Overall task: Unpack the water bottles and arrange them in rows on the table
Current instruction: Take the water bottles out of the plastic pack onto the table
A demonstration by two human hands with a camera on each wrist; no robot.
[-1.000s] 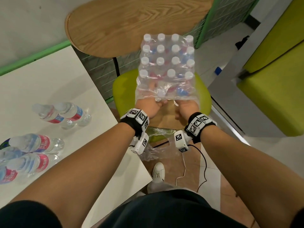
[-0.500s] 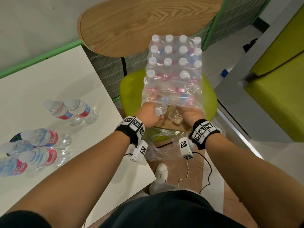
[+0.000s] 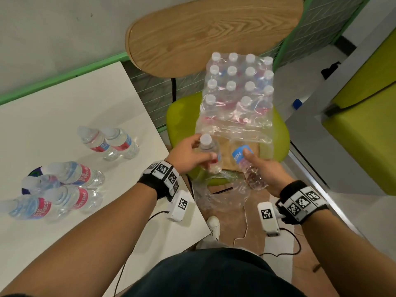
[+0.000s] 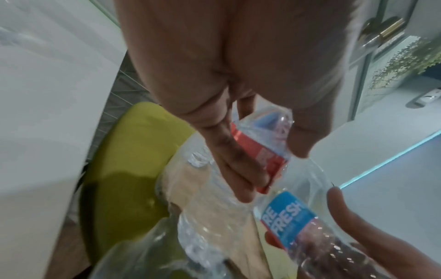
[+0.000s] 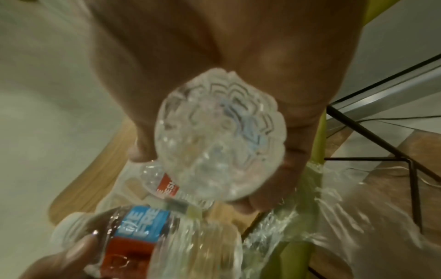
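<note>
A shrink-wrapped pack of water bottles [image 3: 237, 91] stands on a green chair seat [image 3: 180, 123], its near end torn open. My left hand [image 3: 188, 153] grips one clear bottle [image 3: 209, 154] with a white cap and a red-and-blue label, upright just in front of the pack. My right hand [image 3: 265, 170] grips a second bottle [image 3: 244, 159] with a blue label, tilted with its base towards my wrist. In the left wrist view my fingers [image 4: 229, 160] curl round the red-labelled bottle [image 4: 260, 149]. The right wrist view shows the ribbed base of the right hand's bottle [image 5: 219, 136].
The white table [image 3: 64, 108] lies to the left, with two bottles [image 3: 107, 142] standing together and several more [image 3: 64, 187] nearer its left edge. Loose plastic wrap [image 3: 220, 194] hangs below the chair. A wooden chair back [image 3: 203, 31] rises behind the pack; a cable [image 3: 246, 228] trails on the floor.
Both hands have come out of the torn end of the pack towards me, each with a bottle. One second ago they were inside the wrap.
</note>
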